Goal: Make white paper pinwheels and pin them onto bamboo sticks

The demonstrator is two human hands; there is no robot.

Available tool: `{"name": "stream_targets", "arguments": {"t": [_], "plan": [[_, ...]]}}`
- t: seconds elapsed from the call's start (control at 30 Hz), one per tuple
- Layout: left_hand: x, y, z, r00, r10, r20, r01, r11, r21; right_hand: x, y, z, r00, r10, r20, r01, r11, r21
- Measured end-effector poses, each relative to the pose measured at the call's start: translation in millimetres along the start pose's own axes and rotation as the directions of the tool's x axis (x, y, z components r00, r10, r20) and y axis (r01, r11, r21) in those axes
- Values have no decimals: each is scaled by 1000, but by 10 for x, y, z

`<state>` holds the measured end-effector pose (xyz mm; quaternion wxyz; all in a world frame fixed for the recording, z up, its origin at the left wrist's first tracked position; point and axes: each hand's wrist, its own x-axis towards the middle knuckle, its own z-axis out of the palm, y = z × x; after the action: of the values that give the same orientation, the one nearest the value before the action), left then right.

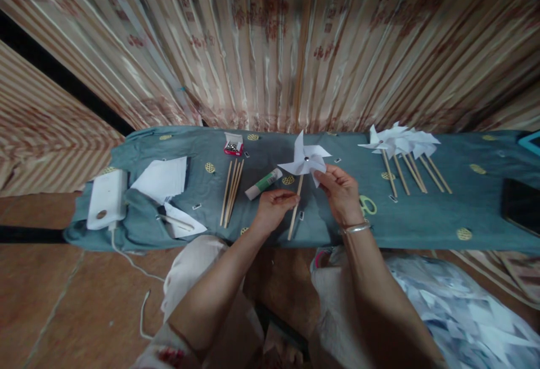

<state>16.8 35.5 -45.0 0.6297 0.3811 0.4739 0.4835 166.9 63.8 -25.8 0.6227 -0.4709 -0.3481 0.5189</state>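
Observation:
A white paper pinwheel (304,161) with a pin at its centre stands out over the cloth in front of me, fixed on a wooden stick (292,224). My left hand (273,209) pinches the stick below the blades. With my right hand (340,193), which wears a silver bangle, I grip a lower right blade between thumb and fingers. A green and white glue stick (264,184) lies just left of the pinwheel. Several loose wooden sticks (232,193) lie farther left, below a small red and white box (233,145) of pins.
Finished pinwheels (400,141) lie in a row at right, near yellow-green scissors (368,205) and a dark phone (521,206). White paper sheets (162,179) and a white power strip (107,199) with a cable are at left. A bag of paper pieces (472,313) sits at lower right.

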Motion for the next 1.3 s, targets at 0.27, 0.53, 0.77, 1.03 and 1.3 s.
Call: {"name": "stream_targets", "arguments": {"t": [0.27,0.53,0.77,1.03,1.3], "plan": [[12,-2,2,1000,0,-5,0,1000,-3,-26,17,24,1000,-2,26,3,999,-38],[2,3,6,1000,5,-5,-5,999,36,-39,31,42,999,-6,50,9,998,-58],[1,-7,-5,1000,-12,-12,13,999,46,-46,38,64,997,-9,82,16,996,-85],[-5,-4,14,1000,-12,-12,12,1000,24,-45,53,72,997,17,71,-14,999,-50],[-16,14,29,1000,-13,-8,13,1000,16,-53,66,93,997,5,78,0,999,-54]]}}
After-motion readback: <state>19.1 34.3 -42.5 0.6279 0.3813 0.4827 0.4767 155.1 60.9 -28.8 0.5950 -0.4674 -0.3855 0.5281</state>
